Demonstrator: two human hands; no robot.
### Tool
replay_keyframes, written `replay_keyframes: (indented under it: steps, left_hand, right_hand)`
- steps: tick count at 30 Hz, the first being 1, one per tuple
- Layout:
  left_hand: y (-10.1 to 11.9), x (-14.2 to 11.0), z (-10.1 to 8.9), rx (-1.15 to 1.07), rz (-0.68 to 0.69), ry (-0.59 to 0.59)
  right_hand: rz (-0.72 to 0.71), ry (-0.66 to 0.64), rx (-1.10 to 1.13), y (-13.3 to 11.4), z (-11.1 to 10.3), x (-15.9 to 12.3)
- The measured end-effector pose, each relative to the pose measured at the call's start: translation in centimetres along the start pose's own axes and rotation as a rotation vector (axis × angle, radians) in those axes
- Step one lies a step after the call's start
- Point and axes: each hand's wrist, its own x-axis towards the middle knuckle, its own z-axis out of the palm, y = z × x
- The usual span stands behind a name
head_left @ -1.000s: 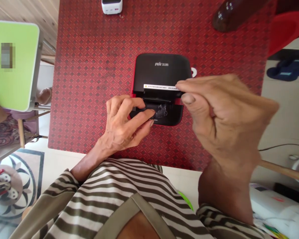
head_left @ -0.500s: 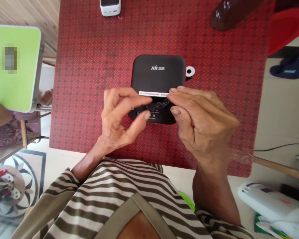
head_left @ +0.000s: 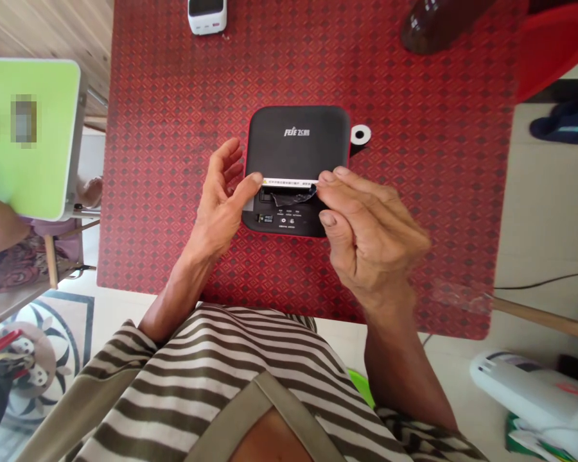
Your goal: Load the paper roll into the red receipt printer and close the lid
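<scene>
- On the red patterned table (head_left: 164, 128), near the middle, find the black device (head_left: 296, 154), flat, with a white roll (head_left: 361, 135) just beside.
- With the left hand (head_left: 216, 212) loosely open, thumb at the left end of the white strip (head_left: 289, 182), steady the device without pressing hard.
- With the right hand (head_left: 370, 228) bent at the right end of the dark, crinkled film (head_left: 293, 197), work gently; cannot tell whether gripping it.
- Best, probably, to keep the film level and clear of the device's edge, lest it snag or tear.
- Read "FEJE" (head_left: 297, 132), apparently, beside Chinese characters.
- Spot a yellow triangle (head_left: 264, 181) before tiny, unreadable print.
- Note small white icons (head_left: 288, 221), captions illegible.
</scene>
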Motion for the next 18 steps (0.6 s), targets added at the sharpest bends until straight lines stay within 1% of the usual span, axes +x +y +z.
replay_keyframes:
  steps: [3,7,9,11,13,14,16,18]
  left_hand:
    - [0.2,0.0,0.1,-0.022,-0.014,-0.006]
    - [1.1,-0.8,0.7,-0.04,-0.027,0.027]
    - [1.6,-1.6,0.7,-0.059,-0.052,0.057]
    - [2.1,-2.4,0.3,-0.075,-0.066,0.063]
    - [2.6,-3.2,-0.1,-0.073,-0.065,0.027]
    - [2.9,-3.4,-0.3,-0.068,-0.06,0.0]
    - [3.4,-3.7,-0.5,-0.06,-0.058,-0.04]
    - [3.5,-3.7,-0.5,-0.055,-0.058,-0.047]
  right_hand:
    - [0.012,-0.024,-0.031,0.2,0.1,-0.5]
    - [-0.036,0.019,0.0,0.0,0.5,-0.8]
    - [-0.022,0.064,-0.024,-0.3,1.0,-1.1]
    - [0.003,0.163,-0.038,-0.5,1.6,-1.6]
    - [0.058,0.281,-0.025,-0.8,2.3,-2.4]
    - [0.109,0.323,-0.015,-0.9,2.6,-2.7]
    - [0.234,0.365,0.01,-1.2,3.2,-3.4]
    - [0.317,0.377,0.055,-1.5,3.7,-3.9]
